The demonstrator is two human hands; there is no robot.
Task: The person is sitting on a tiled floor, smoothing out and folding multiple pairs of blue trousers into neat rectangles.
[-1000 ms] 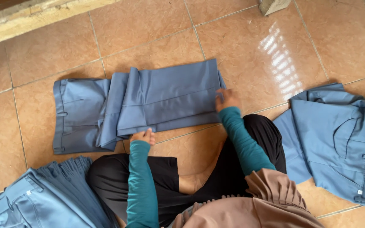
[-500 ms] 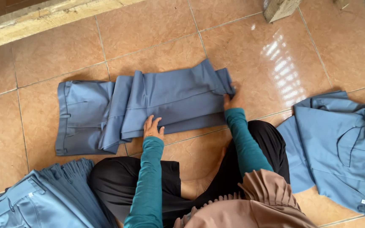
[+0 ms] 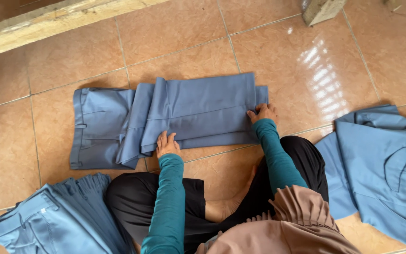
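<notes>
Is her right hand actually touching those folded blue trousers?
Touching. The head view shows the right hand pressed flat on the folded trousers at their right end.

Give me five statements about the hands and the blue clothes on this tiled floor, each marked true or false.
1. The left hand lies flat on the folded trousers. True.
2. The right hand is lifted clear of the cloth. False: it rests at the folded end of the trousers.
3. The trousers lie on a table. False: they lie on the floor.
4. A pleated skirt lies by the person's left side. True.
5. The shirt is red. False: it is blue.
</notes>
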